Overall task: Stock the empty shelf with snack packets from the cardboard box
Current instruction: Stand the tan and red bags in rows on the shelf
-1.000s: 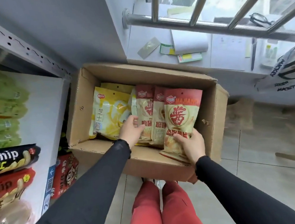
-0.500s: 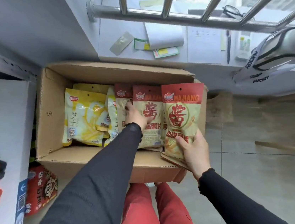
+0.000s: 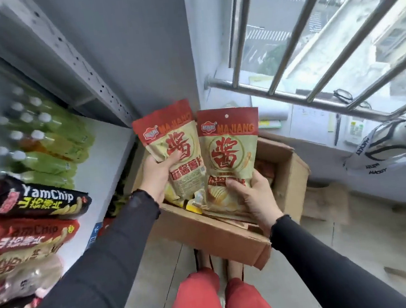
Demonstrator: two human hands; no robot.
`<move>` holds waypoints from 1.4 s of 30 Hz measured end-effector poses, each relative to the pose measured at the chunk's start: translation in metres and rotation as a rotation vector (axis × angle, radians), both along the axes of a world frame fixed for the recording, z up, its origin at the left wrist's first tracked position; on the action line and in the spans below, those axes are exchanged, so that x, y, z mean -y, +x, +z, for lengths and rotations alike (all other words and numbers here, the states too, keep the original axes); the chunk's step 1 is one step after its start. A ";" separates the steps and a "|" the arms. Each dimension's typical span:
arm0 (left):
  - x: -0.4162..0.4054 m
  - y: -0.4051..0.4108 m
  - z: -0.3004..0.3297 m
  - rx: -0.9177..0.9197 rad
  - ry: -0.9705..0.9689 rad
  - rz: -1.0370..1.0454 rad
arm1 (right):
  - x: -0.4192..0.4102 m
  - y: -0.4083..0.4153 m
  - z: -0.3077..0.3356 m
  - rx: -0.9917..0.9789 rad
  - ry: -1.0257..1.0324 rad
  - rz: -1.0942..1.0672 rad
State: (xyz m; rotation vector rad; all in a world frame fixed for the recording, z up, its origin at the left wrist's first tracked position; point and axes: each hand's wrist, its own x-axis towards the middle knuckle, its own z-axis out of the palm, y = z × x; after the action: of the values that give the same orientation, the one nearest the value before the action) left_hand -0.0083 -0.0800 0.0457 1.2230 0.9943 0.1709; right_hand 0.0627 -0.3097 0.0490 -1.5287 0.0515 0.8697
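My left hand (image 3: pixel 159 173) grips a red-and-beige Majiang snack packet (image 3: pixel 176 136) and holds it upright above the cardboard box (image 3: pixel 213 229). Beside it, my right hand (image 3: pixel 254 196) grips a second packet of the same kind (image 3: pixel 229 150) by its lower edge. Both packets are lifted clear of the box and stand side by side. More packets, yellow and red, show inside the box under them. The white shelf (image 3: pixel 107 160) stands at the left, with bare board near its right end.
On the shelf lie green drink bottles (image 3: pixel 42 148) and YamChip packets (image 3: pixel 41 199), black and red. A grey wall and a barred window (image 3: pixel 311 45) are ahead. A windowsill with papers and a white bag (image 3: pixel 388 149) is at the right. Tiled floor lies below.
Both hands have risen out of the box, each with a Majiang packet. The left hand, earlier reaching among the packets, now grips one. The view has swung left toward the shelf.
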 end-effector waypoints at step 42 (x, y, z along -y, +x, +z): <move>-0.471 -0.482 0.332 0.385 0.597 0.969 | -0.579 -0.318 0.316 0.280 0.566 0.882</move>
State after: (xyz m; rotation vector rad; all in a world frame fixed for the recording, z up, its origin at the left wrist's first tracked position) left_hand -0.4902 0.3909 0.3781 1.0602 1.1527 1.4904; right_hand -0.2552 0.2698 0.3646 -1.0849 -1.0541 1.1988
